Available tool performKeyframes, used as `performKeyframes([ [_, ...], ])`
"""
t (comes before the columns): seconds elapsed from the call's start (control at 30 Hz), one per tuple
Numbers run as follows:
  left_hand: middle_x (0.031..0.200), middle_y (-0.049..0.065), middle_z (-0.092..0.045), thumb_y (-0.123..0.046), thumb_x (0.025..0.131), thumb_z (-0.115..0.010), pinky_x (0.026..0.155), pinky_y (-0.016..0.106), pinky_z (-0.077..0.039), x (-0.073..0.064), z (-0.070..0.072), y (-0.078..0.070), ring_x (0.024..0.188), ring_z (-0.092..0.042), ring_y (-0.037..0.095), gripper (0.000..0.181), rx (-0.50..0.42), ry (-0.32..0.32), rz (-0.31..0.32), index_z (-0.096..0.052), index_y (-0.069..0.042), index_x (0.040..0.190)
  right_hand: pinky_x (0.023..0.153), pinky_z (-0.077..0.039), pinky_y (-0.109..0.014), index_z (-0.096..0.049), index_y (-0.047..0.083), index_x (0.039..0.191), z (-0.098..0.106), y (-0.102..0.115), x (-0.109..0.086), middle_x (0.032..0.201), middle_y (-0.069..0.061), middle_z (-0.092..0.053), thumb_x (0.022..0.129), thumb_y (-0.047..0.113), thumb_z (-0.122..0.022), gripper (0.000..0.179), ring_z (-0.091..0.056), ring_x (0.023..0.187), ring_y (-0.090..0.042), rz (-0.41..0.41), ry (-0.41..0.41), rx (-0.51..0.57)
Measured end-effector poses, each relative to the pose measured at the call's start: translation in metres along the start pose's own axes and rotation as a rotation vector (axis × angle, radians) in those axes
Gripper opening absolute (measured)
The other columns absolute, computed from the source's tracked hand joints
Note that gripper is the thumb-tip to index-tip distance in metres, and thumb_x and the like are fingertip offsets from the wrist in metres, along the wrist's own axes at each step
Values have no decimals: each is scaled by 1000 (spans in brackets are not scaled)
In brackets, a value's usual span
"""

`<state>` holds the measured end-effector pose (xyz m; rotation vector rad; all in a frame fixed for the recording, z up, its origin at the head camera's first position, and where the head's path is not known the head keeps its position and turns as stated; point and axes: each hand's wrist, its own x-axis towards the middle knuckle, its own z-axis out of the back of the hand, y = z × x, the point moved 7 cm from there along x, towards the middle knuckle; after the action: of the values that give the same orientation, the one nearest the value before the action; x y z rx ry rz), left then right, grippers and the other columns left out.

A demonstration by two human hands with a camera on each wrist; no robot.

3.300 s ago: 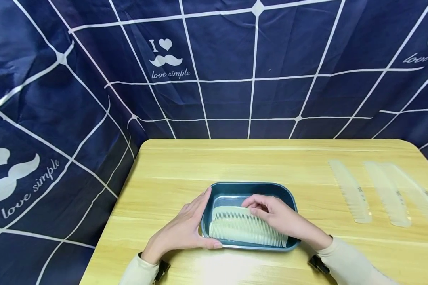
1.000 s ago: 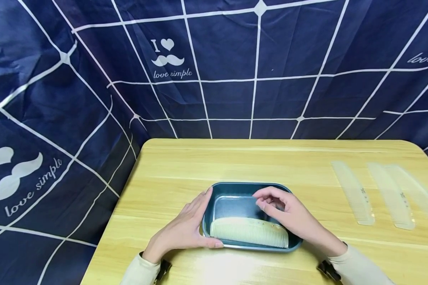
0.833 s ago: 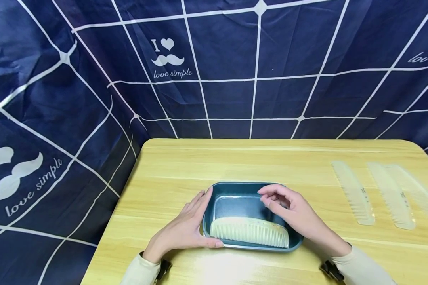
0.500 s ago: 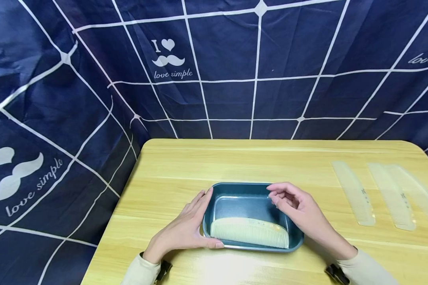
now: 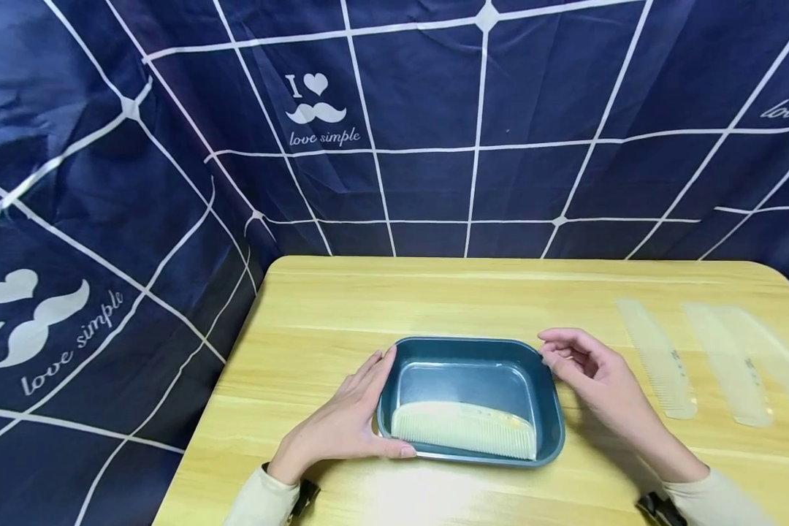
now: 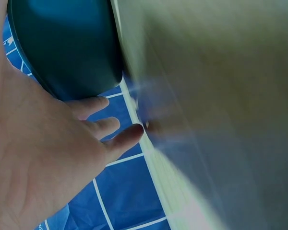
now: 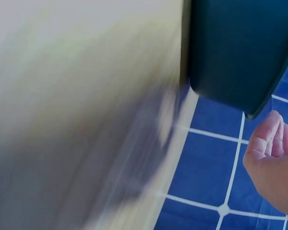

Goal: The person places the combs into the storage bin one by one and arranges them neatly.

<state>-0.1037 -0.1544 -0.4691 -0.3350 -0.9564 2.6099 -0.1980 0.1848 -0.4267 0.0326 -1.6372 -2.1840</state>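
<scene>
Now the relaxed right hand (image 5: pixel 601 380) has shifted rightward, the straight-fingered left hand (image 5: pixel 345 422) touching the tray (image 5: pixel 460 383).

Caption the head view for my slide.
Left hand against a teal tub with a pale comb inside, right hand by its far corner, three more combs on the wood-grain table.

The far-right comb (image 5: pixel 774 352) runs out of the head view at the right edge; whether its top touches the middle comb (image 5: pixel 726 365) is too faint to tell; their print is too small to read; the left hand (image 5: pixel 345 424) hides part of the left wall of the box (image 5: pixel 463 383); whether the right hand (image 5: pixel 605 387) touches the rim is unclear; both sleeves leave at the bottom edge; in the wrist views the table (image 5: pixel 342 299) is blurred, box and hands cut off.
</scene>
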Motion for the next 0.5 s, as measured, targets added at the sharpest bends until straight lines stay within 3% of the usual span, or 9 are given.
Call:
performKeyframes([
  [0.33, 182, -8, 0, -79, 84, -79, 124, 71, -18, 0, -1, 2, 167, -3, 22, 137, 57, -4, -3, 11, -30, 176, 85, -55, -17, -68, -1, 134, 16, -7, -5, 111, -11, -75, 108, -3, -64, 27, -71, 97, -13, 14, 2, -51],
  [0.5, 182, -8, 0, -81, 84, -77, 124, 71, -19, 1, -2, 0, 167, -4, 20, 137, 67, -16, -1, 9, -29, 176, 85, -55, -16, -68, 2, 136, 30, -12, -9, 111, -2, -76, 108, -6, -61, 30, -73, 98, -11, 26, -5, -61],
])
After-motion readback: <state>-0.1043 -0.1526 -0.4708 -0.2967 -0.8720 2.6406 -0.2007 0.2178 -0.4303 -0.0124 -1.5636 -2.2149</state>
